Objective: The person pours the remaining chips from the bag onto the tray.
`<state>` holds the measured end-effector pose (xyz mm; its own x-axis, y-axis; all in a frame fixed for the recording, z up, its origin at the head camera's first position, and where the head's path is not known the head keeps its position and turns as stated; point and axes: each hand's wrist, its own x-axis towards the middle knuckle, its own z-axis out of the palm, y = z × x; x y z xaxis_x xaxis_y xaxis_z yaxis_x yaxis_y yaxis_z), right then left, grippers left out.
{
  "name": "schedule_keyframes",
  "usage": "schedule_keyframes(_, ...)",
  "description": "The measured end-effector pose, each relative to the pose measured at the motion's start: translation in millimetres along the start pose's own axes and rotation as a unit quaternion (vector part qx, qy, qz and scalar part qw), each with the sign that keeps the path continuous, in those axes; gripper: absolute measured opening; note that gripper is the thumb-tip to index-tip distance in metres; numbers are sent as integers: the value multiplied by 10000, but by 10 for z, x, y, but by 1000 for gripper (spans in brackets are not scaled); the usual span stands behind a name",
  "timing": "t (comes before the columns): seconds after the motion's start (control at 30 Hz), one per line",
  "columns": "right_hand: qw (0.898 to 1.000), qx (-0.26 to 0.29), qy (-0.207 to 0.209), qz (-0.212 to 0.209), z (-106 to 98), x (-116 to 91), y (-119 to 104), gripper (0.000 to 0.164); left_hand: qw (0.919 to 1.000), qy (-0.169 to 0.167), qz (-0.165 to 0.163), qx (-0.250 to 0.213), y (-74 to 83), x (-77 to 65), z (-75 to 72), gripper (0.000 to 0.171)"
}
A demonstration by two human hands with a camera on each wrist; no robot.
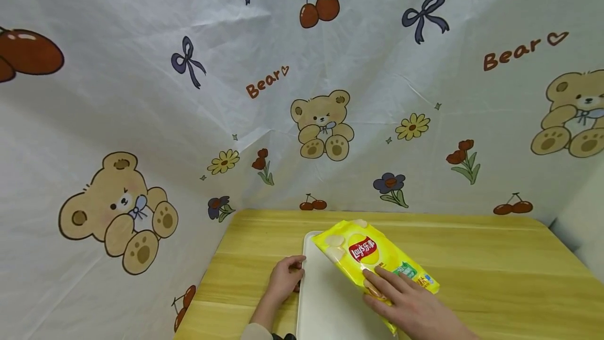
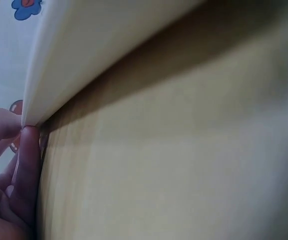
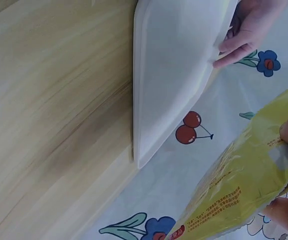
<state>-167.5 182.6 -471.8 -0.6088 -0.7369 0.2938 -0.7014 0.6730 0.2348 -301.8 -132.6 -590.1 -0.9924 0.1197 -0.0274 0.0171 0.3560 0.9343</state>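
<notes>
A yellow bag of Lay's potato chips [image 1: 337, 243] is in my right hand [image 1: 412, 303], raised above a white rectangular tray [image 1: 325, 298]. In the right wrist view the thumb presses the printed back of the bag [image 3: 218, 200], while other fingers lie on its far side. My left hand [image 1: 284, 279] holds the tray's left edge. The left wrist view shows thumb and finger of this hand [image 2: 9, 175] pinching the rim of the tray [image 2: 79, 55], with the shaded wood below it. The bag covers the tray's far right part in the head view.
The tray is over a light wooden table [image 1: 495, 261]. Behind and to the left hangs a white cloth [image 1: 368, 62] printed with bears, cherries, bows and flowers. It meets the table's back edge.
</notes>
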Motion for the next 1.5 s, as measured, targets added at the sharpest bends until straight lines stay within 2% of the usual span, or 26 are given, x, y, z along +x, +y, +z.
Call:
schedule_keyframes(0.13, 9998, 108, -154, 12, -13, 18, -18, 74, 10000, 18, -12, 9, 13, 10, -2, 34)
schedule_keyframes(0.37, 9998, 55, 136, -159, -2, 27, -35, 71, 10000, 3, 15, 25, 27, 4, -5, 34)
schedule_keyframes(0.57, 9998, 169, 52, -90, -15, 25, -49, 70, 10000, 25, -20, 45, 30, -1, 4, 33)
schedule_keyframes(0.8, 9972, 643, -269, 267, -81, 38, -89, 80, 10000, -15, 9, 53, 36, -13, -5, 33)
schedule_keyframes(0.97, 9949, 882, -288, 401, -110, 73, -130, 81, 10000, -23, 28, 48, 43, -24, -11, 33)
schedule_keyframes(1.13, 9872, 1403, -281, 698, -128, 97, -158, 81, 9999, 11, 58, 84, 31, -16, -2, 32)
schedule_keyframes(1.27, 9787, 1881, -189, 801, -135, 133, -147, 74, 9999, 41, 105, 55, 20, 3, 0, 32)
schedule_keyframes(1.43, 9726, 2152, 139, 867, -123, 191, -114, 96, 10000, 16, 78, -26, 14, 13, -5, 31)
schedule_keyframes(1.5, 9708, 2199, 323, 907, -116, 197, -111, 99, 9999, 3, 94, -60, 17, 7, -7, 32)
